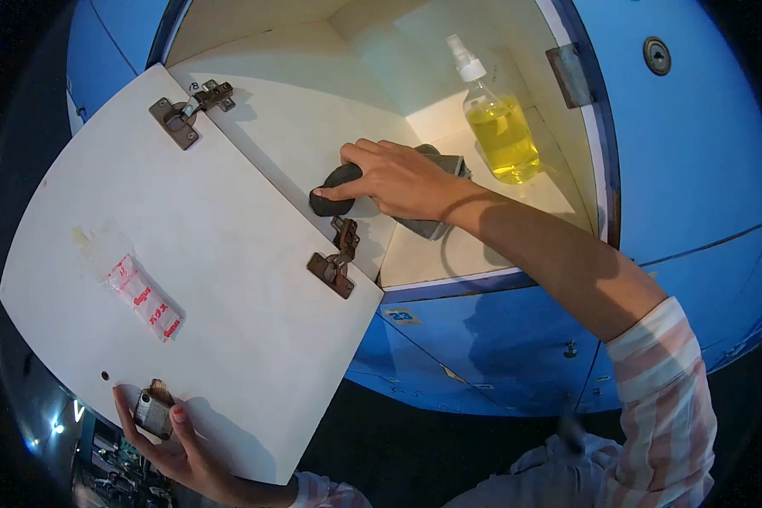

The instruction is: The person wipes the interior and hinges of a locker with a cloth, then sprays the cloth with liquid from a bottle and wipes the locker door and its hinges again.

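Observation:
My right hand (pixel 406 180) reaches into the open locker, its fingers closed on a dark grey, rounded pad (pixel 337 191) against the inner side wall near the lower hinge. Partly hidden beneath that wrist, a grey box-like object (pixel 427 227) lies on the locker floor. My left hand (pixel 175 449) rests at the edge of the white door (pixel 229 279), thumb and finger spread on either side of the metal lock (pixel 153 412). A clear spray bottle (pixel 504 135) of yellow liquid stands right of my right hand.
Two brown metal hinges, the upper hinge (pixel 182 116) and lower hinge (pixel 334 262), join door and locker. A white packet with red print (pixel 148 298) is on the door's inner face. Blue locker fronts (pixel 669 144) surround the opening.

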`<state>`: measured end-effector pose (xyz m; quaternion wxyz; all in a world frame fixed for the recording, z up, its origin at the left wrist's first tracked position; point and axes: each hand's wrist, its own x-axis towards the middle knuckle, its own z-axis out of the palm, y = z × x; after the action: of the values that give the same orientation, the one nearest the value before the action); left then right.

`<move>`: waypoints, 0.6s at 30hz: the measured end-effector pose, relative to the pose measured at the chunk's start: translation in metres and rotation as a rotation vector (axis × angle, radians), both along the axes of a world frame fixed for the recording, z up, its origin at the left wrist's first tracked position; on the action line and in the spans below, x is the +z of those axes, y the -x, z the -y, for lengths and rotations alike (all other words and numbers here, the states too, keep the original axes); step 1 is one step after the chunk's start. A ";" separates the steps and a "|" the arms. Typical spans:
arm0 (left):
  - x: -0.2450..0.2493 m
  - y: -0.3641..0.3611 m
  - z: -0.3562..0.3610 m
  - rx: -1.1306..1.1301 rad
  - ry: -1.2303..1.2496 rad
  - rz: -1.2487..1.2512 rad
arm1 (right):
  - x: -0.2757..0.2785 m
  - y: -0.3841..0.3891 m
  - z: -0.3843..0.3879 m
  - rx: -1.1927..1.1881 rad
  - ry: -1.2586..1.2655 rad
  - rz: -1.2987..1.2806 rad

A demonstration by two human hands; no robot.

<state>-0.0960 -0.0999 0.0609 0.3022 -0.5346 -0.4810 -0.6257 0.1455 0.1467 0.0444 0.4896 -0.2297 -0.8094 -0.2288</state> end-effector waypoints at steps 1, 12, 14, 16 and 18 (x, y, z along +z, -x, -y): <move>-0.001 -0.002 0.000 -0.048 0.006 0.013 | -0.001 -0.002 -0.002 -0.010 -0.002 0.035; 0.002 0.022 -0.004 -0.012 -0.030 -0.021 | 0.030 0.003 -0.004 0.125 0.131 -0.497; 0.002 0.033 -0.006 -0.021 -0.030 -0.066 | 0.035 0.014 0.002 0.190 0.162 -0.499; 0.002 0.027 -0.006 -0.034 -0.036 -0.043 | 0.030 0.025 0.010 0.230 0.196 -0.433; 0.002 0.020 -0.009 -0.048 -0.029 -0.025 | 0.023 0.031 0.009 0.281 0.211 -0.406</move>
<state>-0.1164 -0.0914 0.0630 0.3006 -0.5494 -0.4550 -0.6331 0.1148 0.1376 0.0676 0.6421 -0.2060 -0.7381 -0.0219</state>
